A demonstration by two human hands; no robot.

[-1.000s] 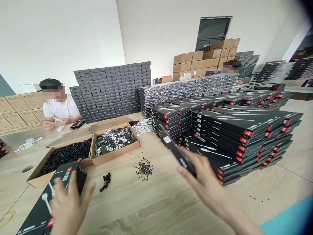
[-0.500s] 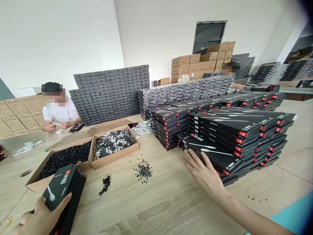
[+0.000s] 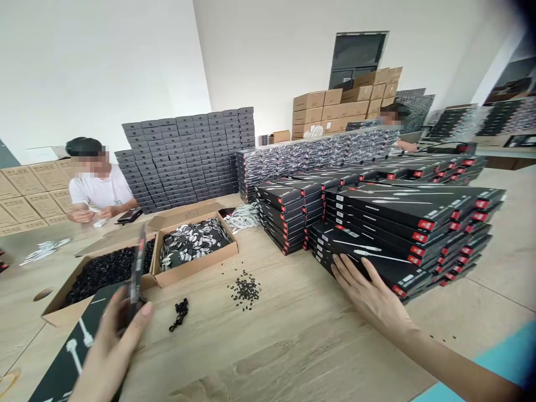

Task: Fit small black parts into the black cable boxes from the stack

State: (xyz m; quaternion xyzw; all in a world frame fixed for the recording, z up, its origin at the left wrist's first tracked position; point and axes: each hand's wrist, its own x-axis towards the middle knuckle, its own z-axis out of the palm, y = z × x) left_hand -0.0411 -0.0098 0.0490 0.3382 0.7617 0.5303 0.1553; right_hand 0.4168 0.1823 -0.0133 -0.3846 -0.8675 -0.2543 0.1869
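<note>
Left hand (image 3: 109, 352) has its fingers (image 3: 144, 310) closed on a thin black box (image 3: 137, 262), held upright on edge just beside an open carton of small black bits (image 3: 62, 314) (edge-on is likely the easy grip for something that flat). Right hand (image 3: 371, 296) lies on the near corner of the stacked boxes (image 3: 402, 229), fingers (image 3: 352, 273) spread wide, apparently keeping that corner squared.

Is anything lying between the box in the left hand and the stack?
Yes: a small heap of black pieces and a black tangle lie on the wooden table between the black box in the left hand and the stack of black boxes at the right hand.
</note>
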